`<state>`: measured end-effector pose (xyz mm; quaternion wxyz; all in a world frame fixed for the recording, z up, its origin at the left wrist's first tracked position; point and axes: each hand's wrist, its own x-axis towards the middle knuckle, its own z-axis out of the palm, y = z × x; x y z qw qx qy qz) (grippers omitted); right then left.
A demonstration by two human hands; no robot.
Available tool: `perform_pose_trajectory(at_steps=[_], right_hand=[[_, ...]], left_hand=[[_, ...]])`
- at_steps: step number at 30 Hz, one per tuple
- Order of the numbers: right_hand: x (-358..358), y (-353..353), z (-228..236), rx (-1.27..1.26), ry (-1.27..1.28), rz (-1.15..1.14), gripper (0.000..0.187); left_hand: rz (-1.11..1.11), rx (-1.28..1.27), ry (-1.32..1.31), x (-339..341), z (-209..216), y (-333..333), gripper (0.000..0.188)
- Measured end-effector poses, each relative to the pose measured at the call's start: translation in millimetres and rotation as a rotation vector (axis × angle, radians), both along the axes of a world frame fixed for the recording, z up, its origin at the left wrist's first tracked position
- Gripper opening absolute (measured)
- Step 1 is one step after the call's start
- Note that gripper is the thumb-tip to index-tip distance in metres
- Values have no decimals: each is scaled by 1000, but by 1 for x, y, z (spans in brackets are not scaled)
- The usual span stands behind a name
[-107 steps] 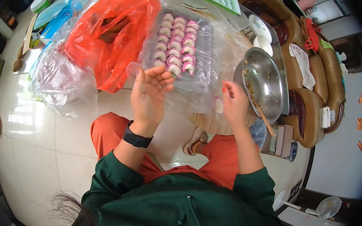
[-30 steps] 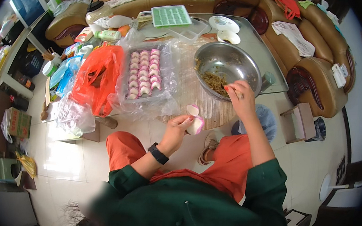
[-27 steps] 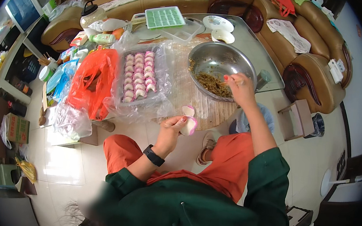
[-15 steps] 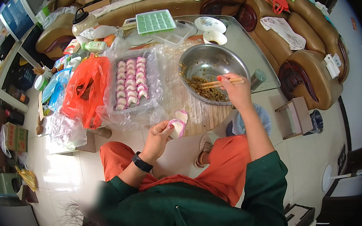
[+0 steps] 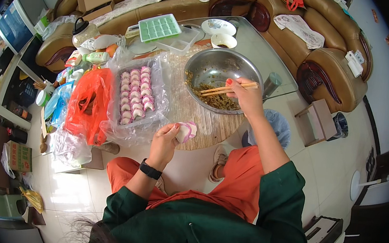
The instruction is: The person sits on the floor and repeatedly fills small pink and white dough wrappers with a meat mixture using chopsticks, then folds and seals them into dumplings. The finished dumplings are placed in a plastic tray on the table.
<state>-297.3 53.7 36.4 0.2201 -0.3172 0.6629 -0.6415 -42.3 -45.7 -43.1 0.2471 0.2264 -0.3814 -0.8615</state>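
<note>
Left fingers (image 5: 171, 130) are pinching a wrapper (image 5: 184, 132); right fingers (image 5: 237, 89) are gripping chopsticks (image 5: 216, 90), apparently gathering filling (image 5: 224, 104) at six o'clock in the bowl (image 5: 247, 75). Loading the wrapper is probably coming next.

White wrappers (image 5: 184, 133) with magenta rims show in the left hand (image 5: 165, 140); the dumplings (image 5: 134, 94) repeat that white and magenta. Toward the left edge of the bench (image 5: 255, 45) is a red-orange bag (image 5: 76, 119); near its far edge, a green-and-white tray (image 5: 159, 27) and a white dish (image 5: 218, 27) with a blue-grey floral pattern. Tan chopsticks (image 5: 219, 90) cross a silvery bowl (image 5: 221, 68) of olive-brown filling (image 5: 225, 103).
</note>
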Motion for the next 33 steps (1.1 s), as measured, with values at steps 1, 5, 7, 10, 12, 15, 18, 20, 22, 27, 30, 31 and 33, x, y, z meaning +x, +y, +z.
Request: perform_pose_trajectory(at_steps=[1, 5, 7, 10, 12, 15, 18, 20, 22, 27, 30, 31, 33], right_hand=[[-3, 3, -1, -49, -67, -16, 21], [-13, 15, -5, -210, -280, -97, 23], [-17, 21, -5, -259, -356, -148, 24], [-25, 22, -12, -316, -389, -159, 25], [-25, 21, -14, -316, -377, -181, 25], [-29, 14, -20, -240, -249, -171, 25], [-32, -1, -30, -75, -24, -166, 23], [-24, -13, -32, -23, 71, -158, 22], [-11, -21, -28, -50, 98, -137, 21], [-6, -27, -27, -1, 57, -94, 18], [-6, -25, -26, -154, -102, -108, 20], [-5, -20, -25, -201, -173, -119, 20], [-15, -9, -25, -262, -285, -129, 22]], left_hand=[[20, -12, -8, -4, 2, 0, 14], [44, 76, 53, -19, 8, -11, 11], [66, 171, 76, -23, 17, -14, 10], [40, 134, 80, -23, 23, -20, 8], [41, 69, 50, -22, 15, -26, 7], [51, -10, 38, -22, 5, -35, 8], [84, -129, -16, -20, 6, -37, 8], [105, -192, -64, -16, 5, -38, 8], [118, -224, -104, -11, -1, -39, 9], [118, -110, -59, -8, -3, -36, 9], [110, -64, -58, -6, -1, -36, 12], [113, -55, -61, -5, 0, -36, 13], [102, -71, -94, -7, 0, -37, 14]])
